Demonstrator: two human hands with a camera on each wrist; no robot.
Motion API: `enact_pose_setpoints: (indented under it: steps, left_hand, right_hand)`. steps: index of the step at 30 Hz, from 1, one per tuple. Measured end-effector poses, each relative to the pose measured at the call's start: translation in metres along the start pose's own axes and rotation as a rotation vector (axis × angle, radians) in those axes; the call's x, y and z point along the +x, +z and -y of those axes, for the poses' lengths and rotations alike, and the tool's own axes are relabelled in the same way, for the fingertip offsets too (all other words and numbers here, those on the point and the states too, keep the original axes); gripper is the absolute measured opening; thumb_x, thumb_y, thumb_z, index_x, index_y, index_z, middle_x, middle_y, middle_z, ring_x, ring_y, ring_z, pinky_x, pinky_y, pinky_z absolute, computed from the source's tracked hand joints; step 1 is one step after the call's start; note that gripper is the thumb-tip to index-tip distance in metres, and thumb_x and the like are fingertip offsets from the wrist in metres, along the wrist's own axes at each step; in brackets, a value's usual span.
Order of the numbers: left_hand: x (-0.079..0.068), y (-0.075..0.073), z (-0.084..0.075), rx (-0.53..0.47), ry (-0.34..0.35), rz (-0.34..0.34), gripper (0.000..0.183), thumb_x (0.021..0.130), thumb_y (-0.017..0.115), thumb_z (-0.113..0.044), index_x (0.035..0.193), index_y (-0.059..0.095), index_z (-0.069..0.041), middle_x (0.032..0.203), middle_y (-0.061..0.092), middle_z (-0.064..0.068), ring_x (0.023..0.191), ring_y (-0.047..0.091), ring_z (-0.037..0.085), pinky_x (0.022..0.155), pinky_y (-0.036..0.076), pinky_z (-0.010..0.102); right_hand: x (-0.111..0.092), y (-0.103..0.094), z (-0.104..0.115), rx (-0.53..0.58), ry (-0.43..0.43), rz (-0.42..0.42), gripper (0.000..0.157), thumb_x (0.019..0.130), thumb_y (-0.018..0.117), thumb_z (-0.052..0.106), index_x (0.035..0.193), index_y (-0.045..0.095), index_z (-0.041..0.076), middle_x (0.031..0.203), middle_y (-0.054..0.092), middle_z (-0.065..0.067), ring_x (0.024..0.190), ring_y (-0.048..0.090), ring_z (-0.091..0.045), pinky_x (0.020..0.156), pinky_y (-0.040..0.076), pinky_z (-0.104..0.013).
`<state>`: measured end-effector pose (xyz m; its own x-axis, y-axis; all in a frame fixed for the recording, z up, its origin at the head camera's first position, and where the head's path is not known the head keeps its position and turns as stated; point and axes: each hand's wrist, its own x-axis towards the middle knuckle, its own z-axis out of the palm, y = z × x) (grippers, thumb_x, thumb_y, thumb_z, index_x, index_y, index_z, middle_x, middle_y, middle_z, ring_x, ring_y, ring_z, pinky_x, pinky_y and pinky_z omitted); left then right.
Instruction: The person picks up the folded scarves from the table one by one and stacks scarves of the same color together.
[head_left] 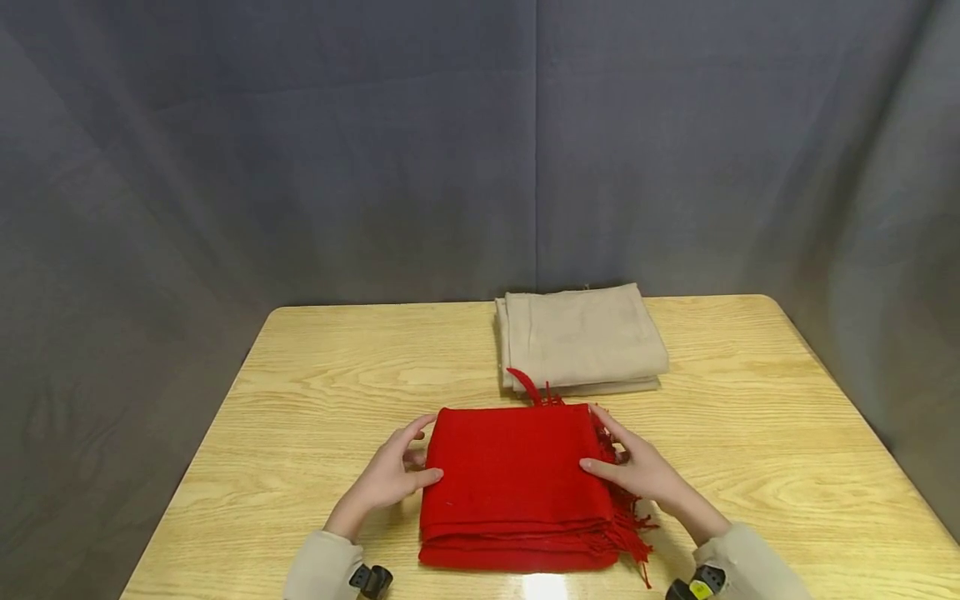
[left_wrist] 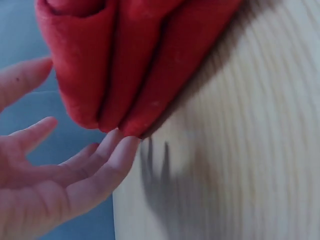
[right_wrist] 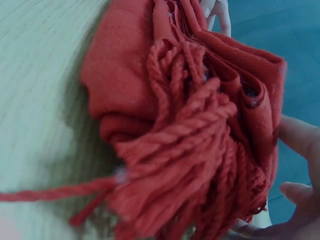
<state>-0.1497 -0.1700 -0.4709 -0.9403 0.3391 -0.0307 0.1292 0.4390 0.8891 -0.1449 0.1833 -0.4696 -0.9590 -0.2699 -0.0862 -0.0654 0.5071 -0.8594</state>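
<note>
A red fringed scarf (head_left: 517, 467), folded into a thick rectangular stack, lies near the front of the table. At its left side is my left hand (head_left: 393, 471), its thumb tip by the upper edge. In the left wrist view, extended fingertips (left_wrist: 127, 145) touch the lower folds of the scarf (left_wrist: 135, 65). My right hand (head_left: 637, 468) is at the opposite side, thumb over the top layer and forefinger along the far right corner. Loose red fringe (right_wrist: 175, 165) spills out below that hand and partly hides its other fingers.
Behind the scarf lies a folded beige cloth (head_left: 585, 333), near the back edge of the wooden table (head_left: 337, 358). One red strand reaches up over its front edge. Grey curtains (head_left: 375, 167) hang behind the table and at its sides.
</note>
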Motion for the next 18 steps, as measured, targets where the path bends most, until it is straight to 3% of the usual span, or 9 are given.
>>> enact_pose_setpoints:
  steps: [6, 11, 15, 18]
  left_hand:
    - [-0.002, -0.002, 0.005, -0.108, -0.070, 0.081, 0.081, 0.079, 0.070, -0.011, 0.144, 0.022, -0.014, 0.134, 0.028, 0.035, 0.088, 0.058, 0.027, 0.055, 0.049, 0.035]
    - [-0.002, -0.002, 0.008, -0.176, -0.112, 0.127, 0.083, 0.081, 0.069, -0.014, 0.146, 0.017, -0.017, 0.133, 0.025, 0.040, 0.089, 0.058, 0.026, 0.056, 0.049, 0.035]
    - [-0.001, -0.002, 0.010, -0.174, -0.124, 0.145, 0.082, 0.082, 0.068, -0.015, 0.145, 0.017, -0.017, 0.121, 0.039, 0.032, 0.083, 0.058, 0.023, 0.058, 0.051, 0.035]
    - [-0.001, -0.003, 0.009, -0.161, -0.116, 0.155, 0.080, 0.082, 0.067, -0.015, 0.145, 0.018, -0.018, 0.098, 0.048, 0.019, 0.070, 0.054, 0.019, 0.055, 0.049, 0.032]
  right_hand:
    - [-0.005, 0.000, -0.003, 0.084, 0.077, 0.033, 0.087, 0.082, 0.067, 0.029, 0.147, 0.010, 0.016, 0.145, 0.022, -0.021, 0.119, 0.040, -0.041, 0.082, 0.047, -0.041]
    - [-0.004, 0.003, -0.007, 0.160, 0.080, 0.053, 0.089, 0.083, 0.067, 0.025, 0.148, 0.006, 0.018, 0.148, 0.014, -0.018, 0.122, 0.034, -0.043, 0.088, 0.043, -0.046]
    - [-0.003, 0.006, -0.010, 0.184, 0.062, 0.073, 0.090, 0.083, 0.067, 0.023, 0.148, 0.005, 0.017, 0.150, 0.008, -0.017, 0.125, 0.030, -0.044, 0.093, 0.038, -0.049]
    - [-0.002, 0.008, -0.011, 0.196, 0.032, 0.091, 0.091, 0.083, 0.067, 0.023, 0.147, 0.004, 0.018, 0.151, 0.003, -0.016, 0.130, 0.023, -0.040, 0.098, 0.031, -0.050]
